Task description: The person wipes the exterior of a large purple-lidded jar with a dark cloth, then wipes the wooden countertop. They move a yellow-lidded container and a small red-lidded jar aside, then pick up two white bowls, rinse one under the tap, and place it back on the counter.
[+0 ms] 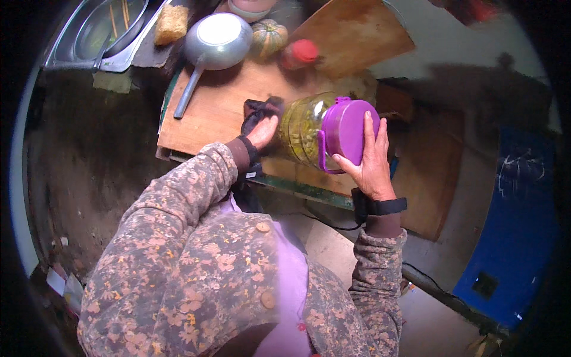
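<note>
A large clear jar with yellow-green contents leans over the wooden board, its base partly hidden. It has a purple lid and a purple carrying handle. My right hand grips the lid, thumb on the near side and fingers spread across its top. At the jar's other end, my left hand holds a bunched black cloth against or close beside the glass; its fingertips are partly hidden there.
An upturned metal pan, a striped pumpkin and a red-lidded container sit on the wooden board. Behind leans another board. A metal sink and a loofah sponge lie far left; a blue panel stands right.
</note>
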`<state>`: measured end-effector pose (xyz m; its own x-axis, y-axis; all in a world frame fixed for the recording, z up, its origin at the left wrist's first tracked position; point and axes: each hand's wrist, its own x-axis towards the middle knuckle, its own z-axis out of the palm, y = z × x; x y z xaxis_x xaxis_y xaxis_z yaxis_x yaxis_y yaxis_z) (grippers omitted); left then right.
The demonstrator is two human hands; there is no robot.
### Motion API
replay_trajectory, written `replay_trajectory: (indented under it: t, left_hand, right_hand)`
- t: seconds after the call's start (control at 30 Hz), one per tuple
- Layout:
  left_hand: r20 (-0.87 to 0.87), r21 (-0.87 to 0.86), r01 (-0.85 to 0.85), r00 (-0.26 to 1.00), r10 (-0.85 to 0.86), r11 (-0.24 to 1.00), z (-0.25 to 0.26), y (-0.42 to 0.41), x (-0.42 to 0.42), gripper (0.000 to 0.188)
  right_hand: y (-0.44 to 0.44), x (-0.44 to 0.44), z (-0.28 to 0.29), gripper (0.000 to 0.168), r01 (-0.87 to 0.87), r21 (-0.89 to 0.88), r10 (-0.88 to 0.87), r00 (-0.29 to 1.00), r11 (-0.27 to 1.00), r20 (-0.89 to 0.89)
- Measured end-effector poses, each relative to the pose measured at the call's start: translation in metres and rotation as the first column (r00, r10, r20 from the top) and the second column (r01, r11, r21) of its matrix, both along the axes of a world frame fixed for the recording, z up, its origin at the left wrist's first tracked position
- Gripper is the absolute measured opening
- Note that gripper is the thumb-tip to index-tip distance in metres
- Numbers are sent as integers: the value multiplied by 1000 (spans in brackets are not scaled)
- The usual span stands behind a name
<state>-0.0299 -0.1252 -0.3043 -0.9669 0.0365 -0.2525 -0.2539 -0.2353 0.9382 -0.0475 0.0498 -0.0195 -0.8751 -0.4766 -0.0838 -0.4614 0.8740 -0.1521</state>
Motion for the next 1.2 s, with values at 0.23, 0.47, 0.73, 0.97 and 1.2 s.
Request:
replay_trajectory:
  t: [0.23,0.47,0.73,0.97,1.2]
  left_hand:
    - [-59,-177,65,995,-76,982,75,-15,-16,47]
    - [-574,-121,-146,817,51,982,186,-6,-2,45]
    - [-343,-248,42,930,-129,968,99,-27,-19,41]
    - [374,-38,9,928,6,999,69,-24,-3,51]
    - [-307,145,21,951,25,989,135,-4,15,38]
  right_hand:
    - [-4,1,0,101,35,-6,-36,997,999,-70]
    - [-35,3,-6,102,238,94,-222,963,967,-156]
    - [-12,-10,-12,109,-18,11,19,991,1000,-131]
    - [-18,-11,-20,107,8,17,-5,990,1000,-138]
    - [-17,-11,-20,108,6,-14,-8,988,1000,-153]
